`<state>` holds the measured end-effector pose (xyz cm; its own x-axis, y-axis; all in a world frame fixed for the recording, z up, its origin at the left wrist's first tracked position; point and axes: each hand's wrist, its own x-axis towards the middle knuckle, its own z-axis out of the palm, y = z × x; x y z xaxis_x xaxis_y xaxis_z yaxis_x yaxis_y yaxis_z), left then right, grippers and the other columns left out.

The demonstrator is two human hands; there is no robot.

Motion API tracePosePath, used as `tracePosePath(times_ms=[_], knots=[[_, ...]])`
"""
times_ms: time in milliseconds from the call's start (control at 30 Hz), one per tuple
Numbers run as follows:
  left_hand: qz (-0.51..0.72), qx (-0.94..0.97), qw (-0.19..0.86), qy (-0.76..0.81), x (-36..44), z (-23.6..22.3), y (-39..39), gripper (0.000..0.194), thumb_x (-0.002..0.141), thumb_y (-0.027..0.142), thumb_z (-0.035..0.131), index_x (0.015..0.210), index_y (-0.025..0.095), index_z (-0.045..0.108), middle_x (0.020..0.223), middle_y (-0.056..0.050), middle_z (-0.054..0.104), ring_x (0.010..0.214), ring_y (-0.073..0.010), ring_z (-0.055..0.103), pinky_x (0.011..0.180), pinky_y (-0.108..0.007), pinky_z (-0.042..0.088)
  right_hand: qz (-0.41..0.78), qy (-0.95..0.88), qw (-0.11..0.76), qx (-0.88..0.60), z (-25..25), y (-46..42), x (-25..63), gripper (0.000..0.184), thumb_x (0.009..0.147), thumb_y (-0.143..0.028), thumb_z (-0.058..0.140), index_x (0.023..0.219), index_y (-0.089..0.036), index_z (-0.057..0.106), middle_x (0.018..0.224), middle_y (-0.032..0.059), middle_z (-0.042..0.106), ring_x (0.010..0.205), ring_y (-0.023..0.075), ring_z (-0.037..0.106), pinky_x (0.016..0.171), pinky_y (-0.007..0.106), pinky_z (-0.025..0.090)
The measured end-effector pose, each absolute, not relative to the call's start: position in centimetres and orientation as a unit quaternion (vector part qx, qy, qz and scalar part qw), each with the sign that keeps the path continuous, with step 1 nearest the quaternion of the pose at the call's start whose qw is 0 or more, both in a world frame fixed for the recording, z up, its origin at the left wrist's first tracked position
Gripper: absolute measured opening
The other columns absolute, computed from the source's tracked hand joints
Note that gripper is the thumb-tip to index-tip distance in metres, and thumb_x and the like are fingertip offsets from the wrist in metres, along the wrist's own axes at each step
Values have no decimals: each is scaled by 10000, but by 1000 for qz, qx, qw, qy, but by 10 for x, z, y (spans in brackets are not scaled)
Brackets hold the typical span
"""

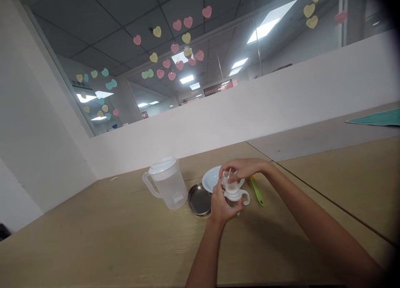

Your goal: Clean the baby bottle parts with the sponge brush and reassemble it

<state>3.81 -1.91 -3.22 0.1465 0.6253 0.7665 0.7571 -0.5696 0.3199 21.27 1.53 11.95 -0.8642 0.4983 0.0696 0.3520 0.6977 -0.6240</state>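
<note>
No brand or wording can be read anywhere. A small pale patch, perhaps a label, sits low on the translucent pitcher (170,188), too faint to make out, and the red panel (218,88) beyond the window (265,50) is too blurred to read. Heart-shaped notes (177,25) in pink, yellow, green and blue dot the glass; any writing on them is too small to tell.

Much of the white two-handled bottle (233,195) is hidden by the hands, its lower body most of all, and the light blue plate (210,179) is partly covered too. The head of the green-handled utensil (258,193) is hard to make out beyond a bit of orange-yellow. A teal cloth (379,118) is cut off at the right edge.

The bottle is near the middle of the table (125,238), in front of the plate. The left hand (222,207) grips it from the left — thumb around the near side, fingers up along its left side. The right hand (242,170) comes over from the far right side, its fingers bent and pinching the clear top (227,178) above the white collar. The metal dish (199,199) lies just left of the left hand, the pitcher left of that, the utensil to the right of the bottle.
</note>
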Motion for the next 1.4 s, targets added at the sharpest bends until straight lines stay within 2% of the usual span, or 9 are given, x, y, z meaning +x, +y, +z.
tracePosePath(times_ms=[200, 367, 567, 767, 900, 1033, 1133, 1233, 1400], knots=[[-448, -751, 70, -481, 35, -28, -23, 851, 640, 374, 684, 1369, 173, 291, 997, -69, 572, 903, -207, 548, 835, -370, 485, 179, -867, 315, -342, 123, 27, 225, 374, 768, -372, 587, 1099, -198, 582, 1072, 71, 625, 950, 216, 575, 796, 311, 454], [-440, -755, 83, -479, 35, -23, -26, 813, 655, 395, 687, 1352, 179, 329, 983, -64, 580, 898, -201, 543, 831, -361, 480, 150, -864, 212, -432, 97, 56, 220, 433, 582, -191, 683, 1003, -152, 589, 1036, 81, 626, 922, 223, 586, 712, 255, 446], [-440, -759, 101, -469, 34, -23, -25, 790, 663, 420, 682, 1338, 184, 346, 1006, -72, 598, 898, -207, 556, 816, -356, 489, 158, -879, 85, -442, 61, 70, 194, 426, 611, -204, 665, 1026, -144, 592, 1000, 81, 649, 875, 224, 606, 642, 239, 427], [-435, -763, 114, -465, 35, -20, -26, 791, 655, 427, 689, 1326, 172, 359, 1023, -83, 608, 943, -229, 547, 881, -402, 457, 145, -881, 88, -442, 59, 61, 180, 287, 637, -165, 670, 921, -139, 651, 986, 102, 677, 902, 241, 618, 702, 246, 433], [-432, -759, 112, -474, 36, -20, -27, 815, 643, 428, 696, 1330, 158, 352, 941, -64, 613, 915, -227, 542, 903, -428, 441, 130, -867, 138, -461, 79, 51, 187, 203, 799, -217, 528, 919, -115, 656, 973, 147, 676, 870, 238, 633, 707, 272, 449], [-439, -754, 103, -478, 35, -22, -26, 839, 634, 447, 698, 1335, 146, 348, 935, -71, 613, 949, -242, 541, 903, -441, 446, 225, -875, 132, -407, 98, 20, 190, 422, 901, -419, 358, 906, -122, 658, 818, 112, 689, 604, 179, 628, 526, 251, 438], [-454, -746, 97, -478, 34, -25, -24, 851, 614, 472, 710, 1322, 145, 369, 948, -79, 618, 1007, -258, 538, 914, -447, 449, 115, -909, 100, -387, 101, -5, 181, 333, 808, -422, 525, 798, -127, 679, 750, 101, 683, 632, 203, 624, 531, 257, 411], [-465, -741, 92, -476, 33, -28, -22, 855, 600, 464, 723, 1318, 163, 370, 907, -55, 633, 980, -248, 572, 942, -469, 439, -15, -913, 62, -404, 99, -18, 169, 200, 669, -265, 673, 808, -121, 680, 816, 118, 687, 743, 243, 630, 561, 263, 389], [-467, -745, 117, -461, 36, -30, -21, 698, 610, 432, 711, 1210, 185, 452, 898, -48, 644, 980, -255, 597, 969, -505, 423, 15, -937, 34, -348, 100, -12, 172, 295, 602, -98, 673, 888, -167, 662, 903, 61, 670, 843, 214, 607, 602, 229, 373]])
